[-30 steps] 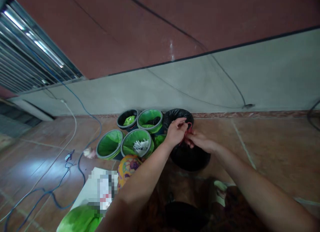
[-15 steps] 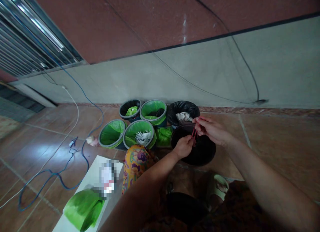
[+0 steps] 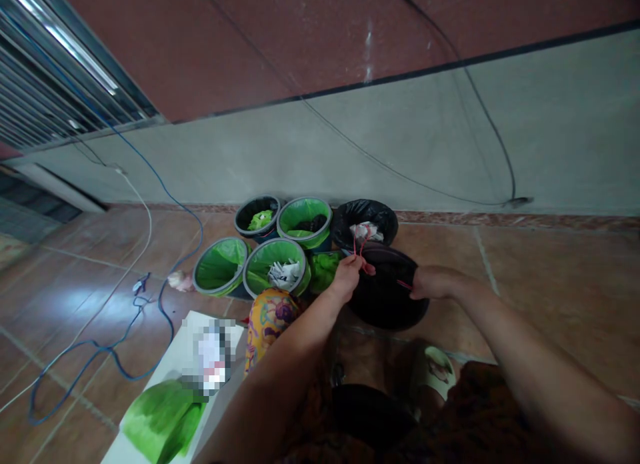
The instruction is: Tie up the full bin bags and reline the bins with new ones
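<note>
My left hand is closed around a loop of thin red string, which stands up above its fingertips. Lower and to the right, my right hand is closed, with a short thin reddish strand poking out from its fingers. Both hands are over the wide dark basin, whose inside is too dark to make out. Behind it stands a bin lined with a black bag, holding crumpled whitish material.
Green-lined bins stand to the left, one with white strips. Nearer is a white bench bearing folded green plastic. A blue cable loops over the tiled floor. A grey-and-red wall runs behind.
My hands have moved apart. The left went left and slightly up with the red string loop; the right came down over the basin's right side.
</note>
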Demonstrator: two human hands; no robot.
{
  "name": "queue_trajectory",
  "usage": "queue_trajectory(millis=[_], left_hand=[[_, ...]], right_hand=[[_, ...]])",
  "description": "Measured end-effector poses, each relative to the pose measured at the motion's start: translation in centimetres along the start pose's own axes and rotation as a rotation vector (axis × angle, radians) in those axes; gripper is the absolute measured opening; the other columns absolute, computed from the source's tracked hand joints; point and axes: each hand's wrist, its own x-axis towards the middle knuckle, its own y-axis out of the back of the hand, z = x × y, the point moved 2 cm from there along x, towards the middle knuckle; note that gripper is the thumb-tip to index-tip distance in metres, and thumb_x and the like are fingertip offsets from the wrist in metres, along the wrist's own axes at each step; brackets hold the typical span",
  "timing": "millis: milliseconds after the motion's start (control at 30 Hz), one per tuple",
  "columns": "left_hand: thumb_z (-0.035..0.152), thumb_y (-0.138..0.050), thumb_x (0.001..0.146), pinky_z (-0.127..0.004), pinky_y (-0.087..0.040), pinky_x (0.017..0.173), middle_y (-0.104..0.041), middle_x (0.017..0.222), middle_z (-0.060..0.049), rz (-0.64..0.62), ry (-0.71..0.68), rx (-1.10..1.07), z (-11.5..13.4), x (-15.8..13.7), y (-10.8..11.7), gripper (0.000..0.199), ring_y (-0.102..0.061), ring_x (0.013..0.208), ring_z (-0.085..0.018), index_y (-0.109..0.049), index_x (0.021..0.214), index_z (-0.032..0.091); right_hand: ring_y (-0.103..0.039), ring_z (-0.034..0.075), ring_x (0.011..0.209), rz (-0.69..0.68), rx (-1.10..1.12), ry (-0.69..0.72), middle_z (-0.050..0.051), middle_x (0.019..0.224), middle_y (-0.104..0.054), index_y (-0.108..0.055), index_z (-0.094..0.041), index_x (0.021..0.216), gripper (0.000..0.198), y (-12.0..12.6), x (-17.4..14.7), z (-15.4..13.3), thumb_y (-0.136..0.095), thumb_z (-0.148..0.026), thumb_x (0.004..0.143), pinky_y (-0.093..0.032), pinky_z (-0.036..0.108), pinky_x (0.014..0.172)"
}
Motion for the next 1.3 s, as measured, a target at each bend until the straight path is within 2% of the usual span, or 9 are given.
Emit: queue_trajectory(millis=[100, 233, 367, 500, 633, 800, 1033, 1200, 1300], left_hand=[[0.037, -0.052, 0.084, -0.026, -0.046, 0.064, -0.059, 0.056, 0.002, -0.020, 0.054, 0.035, -0.3, -0.1, -0.3, 0.024, -0.057, 0.053, -0.010, -0.051, 0.070, 0.017], [0.040, -0.052, 0.085, -0.022, -0.042, 0.054, -0.049, 0.050, 0.005, -0.063, 0.085, 0.160, -0.5, -0.1, -0.6, 0.027, -0.047, 0.045, -0.007, -0.050, 0.071, 0.017], [0.034, -0.045, 0.090, -0.019, -0.040, 0.050, -0.046, 0.050, 0.005, -0.098, 0.048, 0.258, -0.2, 0.4, -0.9, 0.027, -0.043, 0.045, -0.006, -0.050, 0.070, 0.016], [0.028, -0.038, 0.091, -0.020, -0.039, 0.050, -0.046, 0.052, 0.005, -0.151, -0.012, 0.380, 0.2, 0.9, -1.4, 0.026, -0.043, 0.045, -0.007, -0.050, 0.072, 0.017], [0.025, -0.034, 0.092, -0.022, -0.038, 0.052, -0.049, 0.056, 0.004, -0.241, -0.174, 0.549, 1.8, 1.0, -2.3, 0.025, -0.047, 0.049, -0.009, -0.051, 0.074, 0.018], [0.029, -0.043, 0.091, -0.024, -0.041, 0.066, -0.053, 0.059, 0.001, -0.327, -0.382, 0.712, 4.1, 1.1, -2.9, 0.026, -0.050, 0.057, -0.012, -0.051, 0.068, 0.020], [0.036, -0.037, 0.092, -0.022, -0.040, 0.055, -0.054, 0.056, 0.003, -0.205, -0.129, 0.338, 2.2, 3.1, -1.5, 0.029, -0.050, 0.050, -0.010, -0.047, 0.070, 0.019], [0.030, -0.037, 0.090, -0.020, -0.030, 0.049, -0.045, 0.052, 0.005, -0.155, -0.069, 0.525, 0.6, 4.0, -1.1, 0.028, -0.038, 0.046, -0.007, -0.053, 0.072, 0.016], [0.027, -0.036, 0.089, -0.021, -0.032, 0.052, -0.048, 0.057, 0.004, -0.285, -0.092, 0.600, 0.0, 3.9, -1.3, 0.028, -0.041, 0.051, -0.008, -0.059, 0.080, 0.015]], right_hand=[[-0.042, 0.010, 0.043, -0.223, 0.155, -0.024, -0.003, 0.042, -0.044, -0.060, -0.019, 0.051, 0.026, -0.9, -0.4, -3.2, -0.073, -0.039, 0.061, -0.034, 0.025, 0.048], [-0.047, 0.010, 0.054, -0.024, 0.567, 0.059, -0.001, 0.059, -0.054, -0.063, -0.018, 0.076, 0.038, 0.2, -0.1, -5.7, -0.055, -0.056, 0.074, -0.041, 0.022, 0.053], [-0.043, 0.009, 0.049, 0.087, 0.279, 0.035, -0.001, 0.052, -0.051, -0.061, -0.017, 0.063, 0.030, 0.5, 0.6, -5.1, -0.055, -0.044, 0.075, -0.032, 0.021, 0.047], [-0.047, 0.010, 0.050, 0.104, 0.182, 0.047, 0.000, 0.055, -0.055, -0.065, -0.017, 0.069, 0.027, 0.9, 0.4, -4.9, -0.046, -0.034, 0.080, -0.032, 0.023, 0.049], [-0.047, 0.012, 0.051, 0.206, -0.019, 0.009, 0.001, 0.051, -0.056, -0.065, -0.017, 0.061, 0.023, 1.5, 0.3, -4.7, -0.050, -0.028, 0.076, -0.030, 0.025, 0.051], [-0.048, 0.012, 0.054, 0.199, 0.008, 0.104, 0.000, 0.053, -0.057, -0.064, -0.018, 0.061, 0.023, 1.5, 0.6, -4.1, -0.048, -0.025, 0.075, -0.032, 0.024, 0.053], [-0.050, 0.012, 0.056, 0.160, 0.019, 0.012, 0.001, 0.058, -0.060, -0.067, -0.017, 0.067, 0.021, 2.7, 0.4, -4.4, -0.049, -0.025, 0.076, -0.033, 0.024, 0.056], [-0.049, 0.011, 0.055, 0.106, 0.085, 0.027, 0.002, 0.059, -0.061, -0.066, -0.014, 0.066, 0.023, 2.6, 0.5, -5.0, -0.048, -0.025, 0.076, -0.033, 0.024, 0.054], [-0.050, 0.012, 0.057, 0.082, 0.078, 0.083, 0.002, 0.061, -0.062, -0.068, -0.014, 0.069, 0.025, 2.5, 0.6, -5.6, -0.049, -0.029, 0.077, -0.032, 0.024, 0.054]])
